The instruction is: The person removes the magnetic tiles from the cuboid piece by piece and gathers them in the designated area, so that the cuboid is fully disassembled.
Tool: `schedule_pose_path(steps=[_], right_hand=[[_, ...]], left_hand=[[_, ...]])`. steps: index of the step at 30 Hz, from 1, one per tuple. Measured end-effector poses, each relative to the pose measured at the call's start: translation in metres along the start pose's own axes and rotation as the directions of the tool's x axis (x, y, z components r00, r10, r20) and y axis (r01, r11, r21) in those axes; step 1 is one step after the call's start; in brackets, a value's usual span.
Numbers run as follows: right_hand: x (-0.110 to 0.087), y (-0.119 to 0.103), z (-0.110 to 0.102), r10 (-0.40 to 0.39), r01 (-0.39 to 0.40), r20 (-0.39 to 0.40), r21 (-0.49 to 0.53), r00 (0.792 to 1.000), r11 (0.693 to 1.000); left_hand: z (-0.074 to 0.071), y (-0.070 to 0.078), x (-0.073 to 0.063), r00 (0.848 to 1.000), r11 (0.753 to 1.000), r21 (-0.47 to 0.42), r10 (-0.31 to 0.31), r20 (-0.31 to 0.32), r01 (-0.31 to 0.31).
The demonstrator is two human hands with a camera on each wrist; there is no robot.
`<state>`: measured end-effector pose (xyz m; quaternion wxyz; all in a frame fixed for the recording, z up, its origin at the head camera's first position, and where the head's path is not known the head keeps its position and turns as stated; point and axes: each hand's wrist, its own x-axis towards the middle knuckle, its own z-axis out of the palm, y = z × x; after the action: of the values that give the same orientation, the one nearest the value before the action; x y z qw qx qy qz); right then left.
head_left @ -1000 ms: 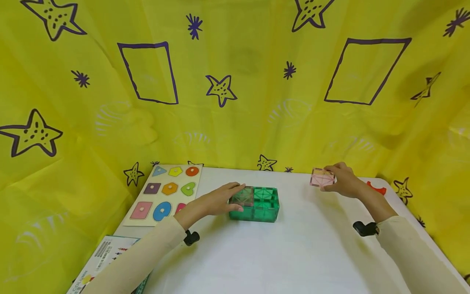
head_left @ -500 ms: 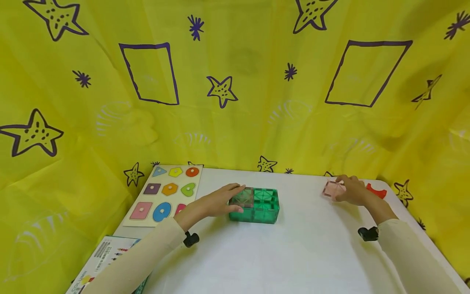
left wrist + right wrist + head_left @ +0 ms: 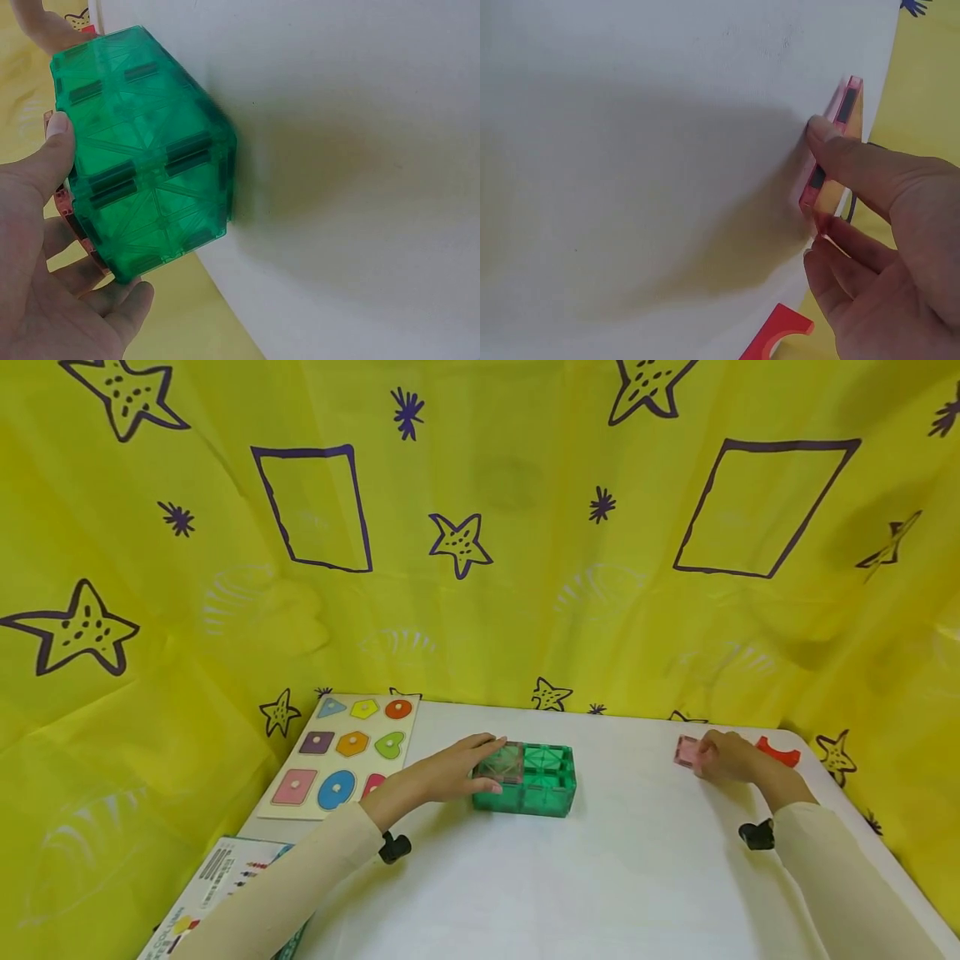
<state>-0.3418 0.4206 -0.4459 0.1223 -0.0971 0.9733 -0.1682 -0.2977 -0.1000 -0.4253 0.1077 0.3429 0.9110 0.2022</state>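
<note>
A box built of clear green magnetic tiles stands on the white table. A pink magnetic tile covers the left part of its top. My left hand grips that end, thumb on the near side and fingers round the far side; in the left wrist view the thumb lies against the green wall. Off to the right, my right hand pinches a second pink magnetic tile between thumb and fingers. The right wrist view shows this tile edge-on, close over the table.
Just right of my right hand lies a red arched piece. A shape puzzle board with knobbed pieces lies at the back left. A printed box sits at the front left, partly under my left sleeve. Yellow patterned cloth rises behind the table.
My right hand has moved right and down with the pink tile, towards the red piece, and the tile has turned in its fingers. My left hand has stayed on the green box.
</note>
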Motion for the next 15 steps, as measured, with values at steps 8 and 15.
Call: schedule_pose_path(steps=[8, 15], right_hand=[[-0.0012, 0.0032, -0.0057, 0.011, -0.019, 0.084, 0.085, 0.996, 0.996], [0.0019, 0.0015, -0.0051, -0.046, 0.046, 0.043, -0.002, 0.998, 0.999]], left_hand=[[-0.0005, 0.0019, -0.0006, 1.000, 1.000, -0.001, 0.000, 0.009, 0.000], [-0.0016, 0.0022, -0.0012, 1.000, 1.000, -0.007, 0.005, 0.013, -0.005]])
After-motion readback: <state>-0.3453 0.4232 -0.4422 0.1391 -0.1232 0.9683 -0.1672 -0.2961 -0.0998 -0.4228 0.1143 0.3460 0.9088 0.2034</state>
